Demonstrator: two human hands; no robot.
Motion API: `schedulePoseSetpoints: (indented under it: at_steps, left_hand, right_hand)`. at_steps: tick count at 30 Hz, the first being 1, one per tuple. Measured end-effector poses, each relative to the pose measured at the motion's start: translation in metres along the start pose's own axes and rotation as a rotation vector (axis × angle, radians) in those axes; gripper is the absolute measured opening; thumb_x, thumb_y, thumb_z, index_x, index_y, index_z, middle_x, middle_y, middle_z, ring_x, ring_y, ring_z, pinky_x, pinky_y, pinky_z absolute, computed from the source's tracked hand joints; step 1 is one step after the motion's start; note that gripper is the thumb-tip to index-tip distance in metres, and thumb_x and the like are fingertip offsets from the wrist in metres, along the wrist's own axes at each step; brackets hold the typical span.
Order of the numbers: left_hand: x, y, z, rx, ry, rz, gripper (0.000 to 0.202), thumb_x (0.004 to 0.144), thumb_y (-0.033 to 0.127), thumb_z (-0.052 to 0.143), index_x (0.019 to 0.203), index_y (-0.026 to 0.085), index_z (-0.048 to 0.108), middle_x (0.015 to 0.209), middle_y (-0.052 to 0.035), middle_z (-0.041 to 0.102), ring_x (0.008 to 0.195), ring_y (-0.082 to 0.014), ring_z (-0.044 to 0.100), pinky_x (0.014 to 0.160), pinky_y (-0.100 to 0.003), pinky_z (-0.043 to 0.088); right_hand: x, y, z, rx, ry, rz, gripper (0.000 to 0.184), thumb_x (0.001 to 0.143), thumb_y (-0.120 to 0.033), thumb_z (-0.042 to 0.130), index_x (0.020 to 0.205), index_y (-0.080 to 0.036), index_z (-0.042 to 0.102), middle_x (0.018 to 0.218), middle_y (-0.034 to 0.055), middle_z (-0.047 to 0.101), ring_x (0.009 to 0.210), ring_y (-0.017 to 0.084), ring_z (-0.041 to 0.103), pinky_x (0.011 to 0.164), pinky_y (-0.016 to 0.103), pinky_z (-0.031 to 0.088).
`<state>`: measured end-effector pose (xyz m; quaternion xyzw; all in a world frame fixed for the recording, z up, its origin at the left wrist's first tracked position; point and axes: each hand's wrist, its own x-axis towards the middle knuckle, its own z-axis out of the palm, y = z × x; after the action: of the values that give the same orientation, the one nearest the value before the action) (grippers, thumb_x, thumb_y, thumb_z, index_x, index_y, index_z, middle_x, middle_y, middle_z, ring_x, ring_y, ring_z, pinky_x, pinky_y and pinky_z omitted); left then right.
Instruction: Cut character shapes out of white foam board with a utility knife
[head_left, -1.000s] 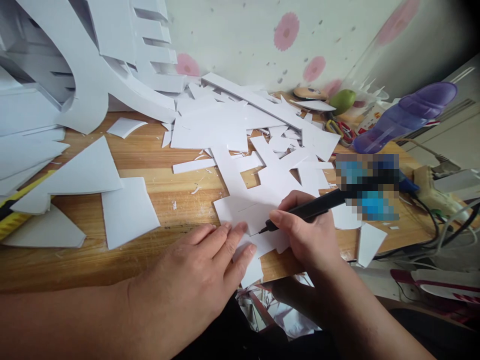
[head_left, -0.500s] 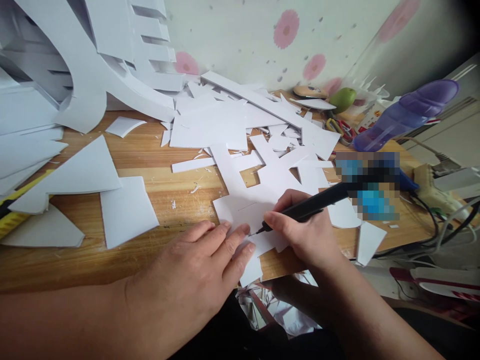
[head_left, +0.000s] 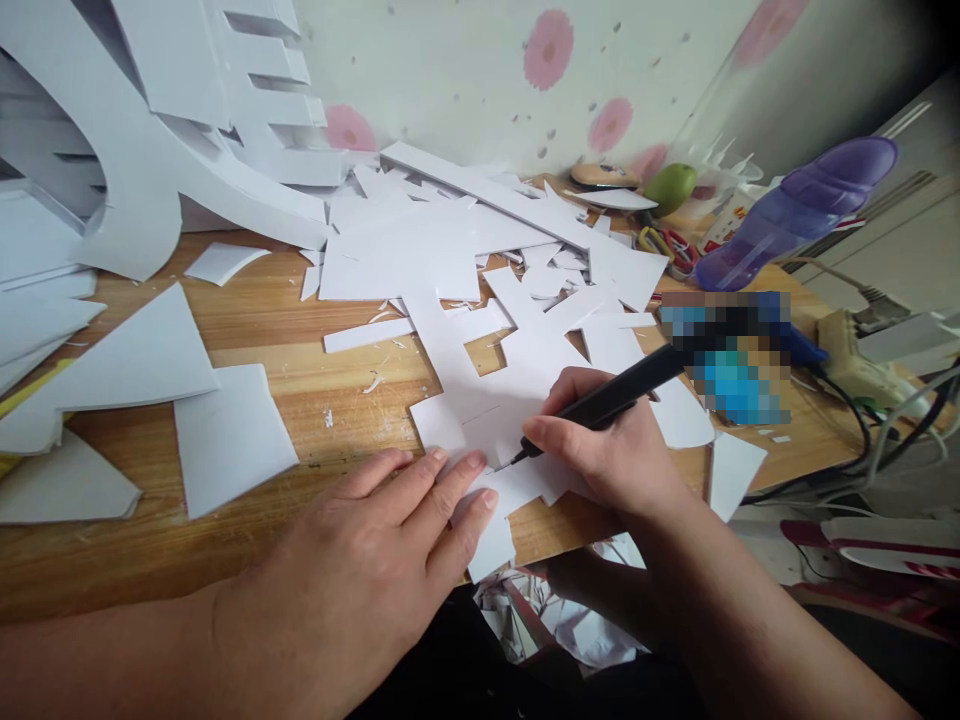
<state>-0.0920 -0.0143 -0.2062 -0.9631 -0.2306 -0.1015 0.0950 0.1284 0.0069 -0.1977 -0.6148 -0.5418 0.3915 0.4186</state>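
Right hand (head_left: 615, 460) fingers pinch a slim black cutting tool (head_left: 607, 400), its tip on the white notched board (head_left: 459, 398); left hand (head_left: 375, 570) presses the board just beside, fingers spread.

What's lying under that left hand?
A white cut-out sheet, pressed flat on the wooden table by the left hand. How far the sheet runs beneath the palm is covered.

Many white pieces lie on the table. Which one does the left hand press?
The notched piece at the table's near edge, under the left hand. Only this one also meets the tip of the black tool in the right hand.
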Motion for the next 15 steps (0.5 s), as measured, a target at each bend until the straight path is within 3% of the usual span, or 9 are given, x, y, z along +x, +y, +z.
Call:
schedulePoseSetpoints:
  at_steps: [15]
  left_hand:
    - [-0.004,0.001,0.004,-0.02,0.007,0.002,0.044,0.097,0.016,0.025,0.124,0.016,0.059,0.134,-0.0073,0.06,0.117,-0.0273,0.057,0.099,-0.046,0.032]
  right_hand:
    - [0.007,0.007,-0.016,-0.014,0.079,0.015,0.019,0.059,-0.029,0.074,0.054,-0.019,0.058,0.047,-0.0054,0.054,0.047,0.009,0.048,0.042,0.02,0.034]
